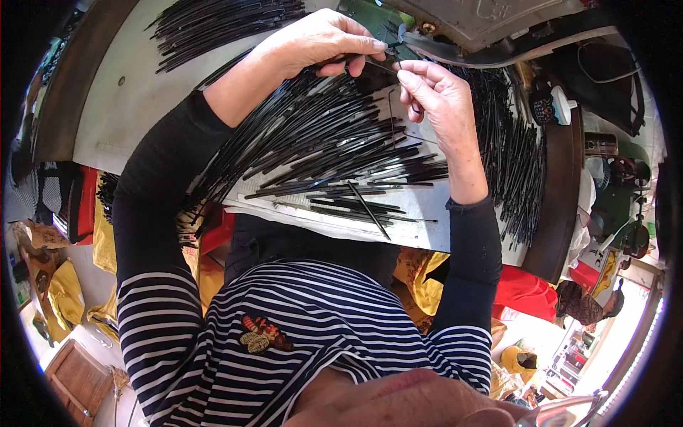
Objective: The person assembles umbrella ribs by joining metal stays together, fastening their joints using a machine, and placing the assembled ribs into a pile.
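Both my hands are raised at the far side of the table, fingertips almost meeting beside a machine. Between thumb and fingers my left hand (331, 44) pinches a thin black strip, most of it hidden by the fingers. My right hand (440, 96) is closed just to its right, thumb and forefinger pinching the end of a thin dark piece; I cannot tell whether both hands hold the same one. Beneath them a large pile of thin black strips (313, 135) fans across the white tabletop (420, 231). One loose strip (368, 211) lies crosswise near the front edge.
The grey machine body (484, 21) with a dark curved bar (512, 53) stands close beyond my hands. More bundles of black strips lie at the back left (220, 28) and right (509, 156). A dark wooden edge (562, 192) bounds the table at right, with red cloth (526, 293) below.
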Action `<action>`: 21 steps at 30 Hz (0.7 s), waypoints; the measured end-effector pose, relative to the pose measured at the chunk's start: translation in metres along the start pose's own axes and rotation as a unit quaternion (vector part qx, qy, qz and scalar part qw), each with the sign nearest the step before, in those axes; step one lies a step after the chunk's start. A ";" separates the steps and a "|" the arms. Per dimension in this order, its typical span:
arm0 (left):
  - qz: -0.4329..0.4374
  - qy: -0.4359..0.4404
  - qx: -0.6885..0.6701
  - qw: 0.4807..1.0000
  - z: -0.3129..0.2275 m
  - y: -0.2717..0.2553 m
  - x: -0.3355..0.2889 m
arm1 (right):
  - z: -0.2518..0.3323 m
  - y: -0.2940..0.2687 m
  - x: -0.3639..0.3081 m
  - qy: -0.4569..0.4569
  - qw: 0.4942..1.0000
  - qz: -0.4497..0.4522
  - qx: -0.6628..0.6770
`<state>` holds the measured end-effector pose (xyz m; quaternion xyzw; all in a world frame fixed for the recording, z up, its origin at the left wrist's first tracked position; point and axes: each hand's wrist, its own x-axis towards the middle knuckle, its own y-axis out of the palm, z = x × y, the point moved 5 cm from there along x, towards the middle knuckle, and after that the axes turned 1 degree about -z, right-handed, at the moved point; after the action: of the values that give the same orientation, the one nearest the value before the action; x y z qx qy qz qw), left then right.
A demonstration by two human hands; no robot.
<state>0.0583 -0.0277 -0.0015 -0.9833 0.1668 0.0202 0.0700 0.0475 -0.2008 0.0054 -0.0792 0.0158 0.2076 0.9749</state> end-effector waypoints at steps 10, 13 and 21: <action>-0.001 0.013 -0.008 1.000 -0.002 0.002 0.000 | 0.001 -0.002 0.001 -0.008 1.000 -0.006 0.009; -0.002 0.006 -0.019 1.000 0.000 0.001 0.000 | -0.004 -0.002 0.003 0.005 1.000 -0.001 0.028; -0.001 0.000 -0.012 1.000 -0.001 0.001 0.003 | 0.001 -0.004 0.001 0.016 1.000 0.004 0.018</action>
<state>0.0607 -0.0300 -0.0011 -0.9842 0.1658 0.0221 0.0582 0.0503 -0.2038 0.0066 -0.0648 0.0357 0.2101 0.9749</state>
